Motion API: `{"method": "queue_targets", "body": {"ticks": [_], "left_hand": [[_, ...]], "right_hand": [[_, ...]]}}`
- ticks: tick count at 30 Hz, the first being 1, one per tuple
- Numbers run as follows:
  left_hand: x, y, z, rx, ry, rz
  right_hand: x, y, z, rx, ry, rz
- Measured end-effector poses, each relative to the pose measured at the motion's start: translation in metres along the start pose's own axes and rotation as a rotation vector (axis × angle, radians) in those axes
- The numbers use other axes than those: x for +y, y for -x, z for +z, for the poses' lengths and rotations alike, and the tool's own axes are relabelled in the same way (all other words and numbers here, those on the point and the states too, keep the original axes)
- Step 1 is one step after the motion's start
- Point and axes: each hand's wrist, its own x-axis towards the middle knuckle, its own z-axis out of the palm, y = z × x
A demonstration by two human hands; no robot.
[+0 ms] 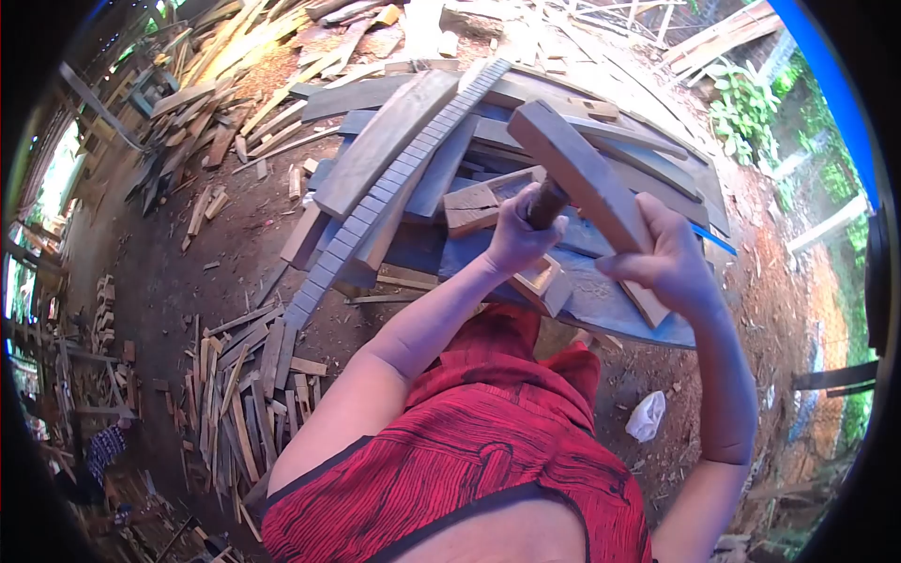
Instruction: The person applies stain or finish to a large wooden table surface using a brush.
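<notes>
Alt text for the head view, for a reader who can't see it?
A person's right hand holds a wooden board while the left hand grips a dark handle beside it, above a pile of planks. Wood scraps litter the dirt ground.

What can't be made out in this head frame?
- Head view: the working end of the dark handle in the left hand is hidden behind the plank gripped by the right hand.
- Head view: the small wooden frame is partly covered by the left hand.
- Head view: the person at lower left is too small and cut off by the dark lens edge.
- Head view: the white object on the ground is too small to identify.
</notes>
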Motion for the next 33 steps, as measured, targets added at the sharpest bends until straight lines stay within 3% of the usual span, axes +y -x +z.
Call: {"method": "queue_targets", "body": {"ticks": [1, 3, 4, 5, 7, 9, 10, 11, 13, 16, 19, 20, 21, 23, 25, 26, 27, 30, 32, 33], "left_hand": [[0.001, 0.001, -0.001, -0.011, 0.010, -0.036], [0.002, 0.000, -0.003, -0.014, 0.014, -0.070], [0.003, -0.001, -0.004, -0.037, 0.006, -0.064], [0.004, -0.001, -0.004, -0.058, 0.001, -0.058], [0.007, -0.002, -0.004, -0.057, 0.008, -0.067], [0.007, -0.004, -0.002, -0.069, -0.020, -0.036], [0.007, -0.004, 0.001, -0.073, -0.021, -0.030], [0.007, -0.004, 0.002, -0.071, -0.015, -0.013], [0.009, -0.006, 0.003, -0.069, -0.011, 0.010], [0.014, -0.001, 0.002, -0.055, -0.031, -0.012], [0.011, -0.002, 0.003, -0.073, -0.046, 0.008], [0.008, -0.002, 0.004, -0.079, -0.019, -0.016], [0.006, -0.002, 0.006, -0.085, 0.008, -0.039], [0.012, -0.001, 0.006, -0.101, -0.044, 0.006], [0.016, 0.000, 0.007, -0.099, -0.092, 0.039], [0.017, 0.000, 0.007, -0.101, -0.085, 0.046], [0.017, 0.000, 0.007, -0.103, -0.079, 0.057], [0.014, -0.002, 0.008, -0.099, -0.094, 0.034], [0.009, -0.004, 0.008, -0.112, -0.077, 0.031], [0.006, -0.003, 0.007, -0.128, -0.063, 0.021]], "right_hand": [[-0.002, -0.003, -0.004, -0.055, 0.001, 0.042], [-0.016, -0.002, -0.015, 0.138, -0.094, 0.016], [-0.027, 0.000, -0.014, 0.241, -0.339, -0.089], [-0.034, 0.008, -0.021, 0.342, -0.348, 0.033], [-0.032, 0.013, -0.009, 0.502, -0.383, -0.121], [-0.004, 0.009, 0.003, 0.353, 0.062, -0.288], [0.003, 0.010, 0.003, 0.015, 0.118, 0.011], [0.008, 0.009, 0.007, -0.041, -0.044, 0.011], [-0.005, 0.010, -0.012, 0.037, 0.165, 0.048], [-0.030, 0.020, -0.023, 0.279, -0.350, -0.051], [-0.013, 0.021, 0.005, 0.526, -0.310, -0.125], [-0.008, 0.018, 0.007, 0.363, -0.034, -0.141], [-0.001, 0.015, 0.003, 0.044, 0.197, 0.054], [0.008, 0.013, -0.007, -0.011, 0.042, 0.113], [0.004, 0.011, -0.015, 0.236, -0.136, -0.026], [-0.016, 0.018, -0.025, 0.237, -0.291, 0.070], [-0.014, 0.023, -0.025, 0.411, -0.332, 0.013], [0.007, 0.024, 0.002, 0.565, -0.465, -0.130], [0.031, 0.023, 0.011, 0.055, 0.069, -0.030], [0.032, 0.025, 0.008, 0.063, 0.064, -0.024]]}}
